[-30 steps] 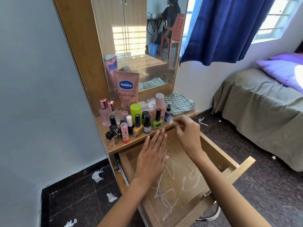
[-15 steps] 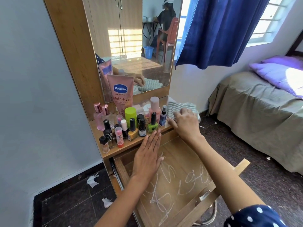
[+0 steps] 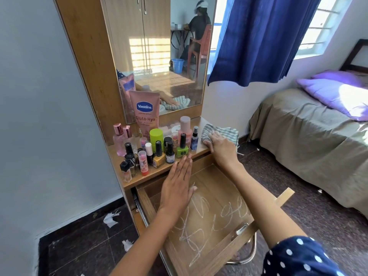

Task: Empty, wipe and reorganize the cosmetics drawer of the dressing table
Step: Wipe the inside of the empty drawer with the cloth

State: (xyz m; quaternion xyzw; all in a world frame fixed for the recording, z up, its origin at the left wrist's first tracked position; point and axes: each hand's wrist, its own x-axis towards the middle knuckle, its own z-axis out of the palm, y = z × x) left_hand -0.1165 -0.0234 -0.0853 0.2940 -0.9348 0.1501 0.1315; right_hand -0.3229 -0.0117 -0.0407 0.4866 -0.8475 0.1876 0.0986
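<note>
The wooden drawer [image 3: 217, 198] is pulled out and holds nothing; white scribbled streaks cover its floor. My left hand [image 3: 177, 184] hovers flat over its back left part, fingers straight and together. My right hand [image 3: 221, 145] rests on the striped green-and-white cloth [image 3: 229, 132] at the right end of the dressing table top [image 3: 157, 174], fingers curled onto it. Several cosmetics stand on the top: a pink Vaseline tube [image 3: 145, 112], a lime cap bottle [image 3: 156, 137], a green nail polish [image 3: 182, 150], pink perfume bottles [image 3: 119, 139].
A mirror [image 3: 159, 56] rises behind the cosmetics. A bed [image 3: 310, 136] with a purple pillow stands to the right, under a blue curtain [image 3: 262, 36]. Torn white scraps [image 3: 110, 220] lie on the dark floor at the left. A metal stool frame [image 3: 247, 253] sits under the drawer front.
My right hand moved from above the drawer's back edge to the right and onto the cloth. My left hand stayed flat over the drawer.
</note>
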